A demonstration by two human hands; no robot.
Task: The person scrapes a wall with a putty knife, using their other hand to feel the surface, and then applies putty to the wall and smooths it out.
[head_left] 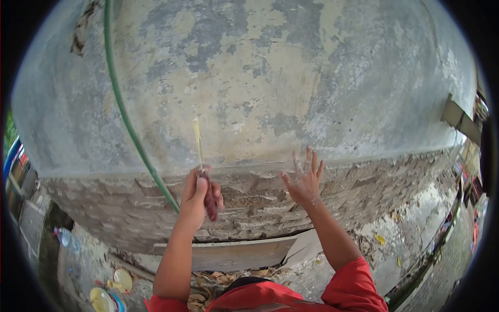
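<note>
My left hand [193,204] is closed around the reddish-brown handle of a scraper [210,200]. Its thin, pale blade points upward in front of the wall [249,88] and appears almost edge-on. The wall's cream and grey coat is patchy and flaking. To the right, my right hand [305,182] is empty, its fingers spread and slightly blurred, with whitish dust on the skin. Behind both hands runs a band of rough stone cladding [249,190] below the smooth wall.
A green hose [125,112] hangs down the wall on the left. On the ground at lower left are a plastic bottle [67,239] and a tub [101,300]. A board [239,255] lies along the wall's foot, near dry leaves [260,273]. A flat bracket [461,119] juts out at right.
</note>
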